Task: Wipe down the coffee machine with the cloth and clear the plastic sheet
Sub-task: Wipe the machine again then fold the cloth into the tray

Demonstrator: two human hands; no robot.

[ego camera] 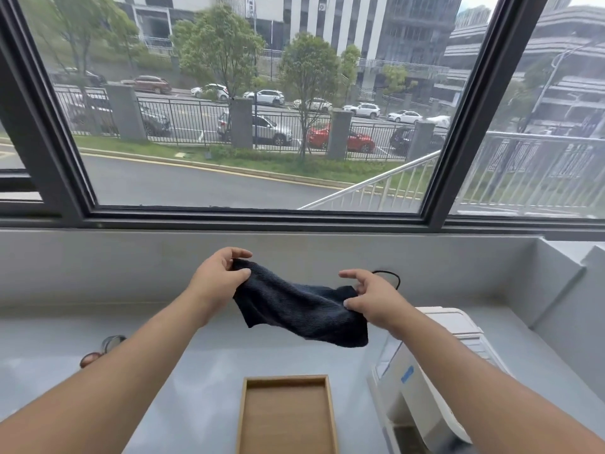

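Observation:
I hold a dark blue ribbed cloth (301,309) stretched in the air above the grey counter. My left hand (217,283) pinches its upper left corner. My right hand (373,299) grips its right end between thumb and fingers. The white coffee machine (422,388) stands at the lower right, under my right forearm, with a blue label on its side and a clear film-like sheen on its upper panel. No separate plastic sheet is clearly visible.
A shallow wooden tray (286,417) sits on the counter (203,371) in front of me. A pair of glasses (103,350) lies at the left. A black cable (389,276) loops behind my right hand. A large window (255,126) runs behind the ledge.

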